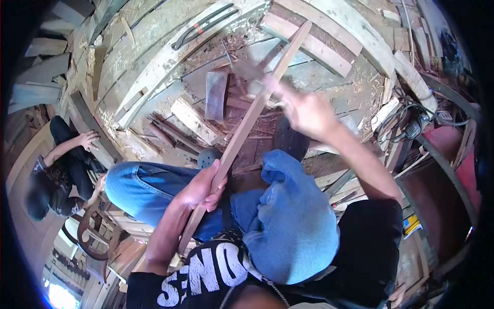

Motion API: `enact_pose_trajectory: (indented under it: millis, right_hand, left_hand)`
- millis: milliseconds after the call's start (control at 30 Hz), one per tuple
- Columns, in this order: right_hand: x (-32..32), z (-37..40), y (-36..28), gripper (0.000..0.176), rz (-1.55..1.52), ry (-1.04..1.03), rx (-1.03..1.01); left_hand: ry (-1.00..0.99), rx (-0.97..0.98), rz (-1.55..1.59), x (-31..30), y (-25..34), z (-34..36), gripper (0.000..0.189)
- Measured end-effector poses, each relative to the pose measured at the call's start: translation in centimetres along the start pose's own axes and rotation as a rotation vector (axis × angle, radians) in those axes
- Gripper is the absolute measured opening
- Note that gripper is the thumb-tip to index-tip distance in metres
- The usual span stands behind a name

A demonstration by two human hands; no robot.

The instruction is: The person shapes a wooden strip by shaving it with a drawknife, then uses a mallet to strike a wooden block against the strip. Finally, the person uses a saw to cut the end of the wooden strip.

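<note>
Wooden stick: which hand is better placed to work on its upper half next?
Probably the right hand: it is beside the upper half of the stick, while the left hand grips it lower down.

Black short-sleeved T-shirt (370, 247), white block lettering (206, 275) on chest; blue jeans (144, 188); blue ribbed cloth (296, 226) at neck; thin chain (279, 294).
</note>
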State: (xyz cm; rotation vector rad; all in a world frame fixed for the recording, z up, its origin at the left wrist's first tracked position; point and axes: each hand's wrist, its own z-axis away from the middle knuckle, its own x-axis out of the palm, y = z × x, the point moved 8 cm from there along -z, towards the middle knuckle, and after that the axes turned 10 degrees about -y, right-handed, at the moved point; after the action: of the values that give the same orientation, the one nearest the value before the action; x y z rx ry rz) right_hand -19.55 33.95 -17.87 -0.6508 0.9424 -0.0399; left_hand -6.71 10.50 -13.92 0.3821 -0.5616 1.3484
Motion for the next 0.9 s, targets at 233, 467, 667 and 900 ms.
enact_pose_trajectory:
  millis: [233,467,667,900]
  right_hand:
    - [1.8,1.1,-3.1,0.068,-0.134,0.019,-0.163]
    - [2.4,2.3,-5.7,0.072,0.072,0.042,-0.275]
    - [2.7,0.9,-6.8,0.055,0.119,0.117,-0.240]
    - [2.0,-0.2,0.7,0.052,0.023,-0.040,0.292]
  left_hand:
    - [0.116,0.089,-0.216,-0.6,0.5,0.1,0.058]
    - [0.118,0.133,-0.306,-0.3,0.6,0.0,0.058]
    - [0.209,0.131,-0.443,-0.2,1.7,0.9,0.058]
    - [0.267,0.095,-0.484,0.2,2.2,1.5,0.059]
